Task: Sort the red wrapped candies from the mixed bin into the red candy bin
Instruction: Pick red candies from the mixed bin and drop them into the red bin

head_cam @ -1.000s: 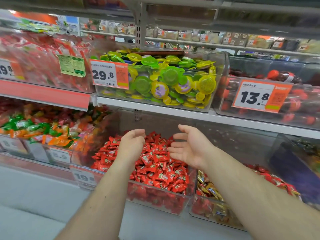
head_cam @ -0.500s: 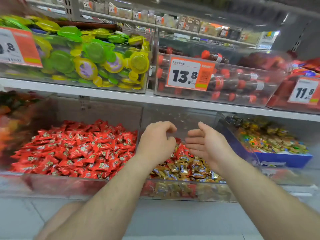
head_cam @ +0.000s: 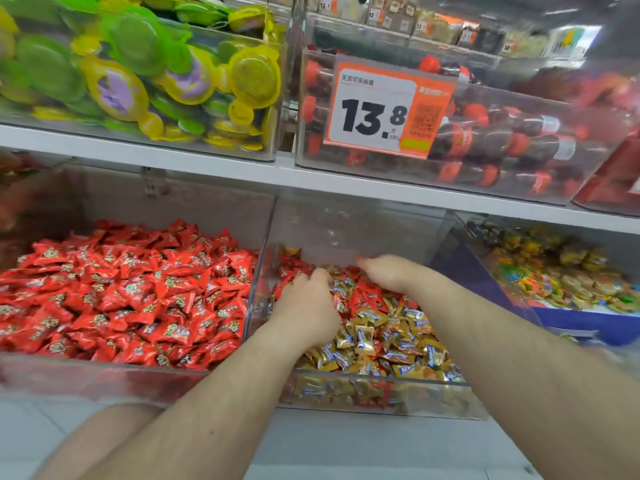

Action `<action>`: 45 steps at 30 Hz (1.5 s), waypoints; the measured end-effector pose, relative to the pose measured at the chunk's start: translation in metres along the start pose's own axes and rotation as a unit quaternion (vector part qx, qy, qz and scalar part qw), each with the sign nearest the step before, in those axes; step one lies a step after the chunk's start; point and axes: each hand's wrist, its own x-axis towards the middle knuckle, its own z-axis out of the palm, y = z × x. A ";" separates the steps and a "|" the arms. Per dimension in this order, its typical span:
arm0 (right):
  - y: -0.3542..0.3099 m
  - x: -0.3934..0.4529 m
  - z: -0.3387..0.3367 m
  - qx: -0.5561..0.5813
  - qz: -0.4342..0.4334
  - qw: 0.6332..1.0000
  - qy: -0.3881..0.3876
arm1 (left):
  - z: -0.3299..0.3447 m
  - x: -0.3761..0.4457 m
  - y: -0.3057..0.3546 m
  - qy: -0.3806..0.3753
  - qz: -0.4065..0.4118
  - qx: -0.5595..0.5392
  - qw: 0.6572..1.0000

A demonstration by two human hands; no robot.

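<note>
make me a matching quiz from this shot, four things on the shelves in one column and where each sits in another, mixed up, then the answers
Things:
1. red candy bin
2. mixed bin
3. price tag 13.8
4. green and yellow discs

Places:
A. upper shelf, left bin
B. lower shelf, left of the clear divider
C. front of the upper bin of dark bottles
D. lower shelf, under both hands

Pairs: 1-B, 2-D, 3-C, 4-A. The left hand and right hand both reach into the mixed bin.
</note>
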 end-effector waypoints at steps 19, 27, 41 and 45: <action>0.035 -0.067 0.008 0.129 -0.131 0.983 -0.024 | -0.004 -0.007 0.002 -0.043 0.024 0.032 0.998; 0.067 -0.092 0.002 0.291 -0.095 0.938 0.160 | -0.001 0.006 0.006 -0.069 0.065 0.091 0.991; 0.043 -0.092 0.024 -0.112 -0.116 0.979 0.128 | -0.006 0.019 0.004 -0.046 0.135 0.165 0.976; 0.039 -0.089 0.031 -0.151 -0.123 0.977 0.082 | -0.012 0.015 -0.002 -0.004 0.113 0.080 0.990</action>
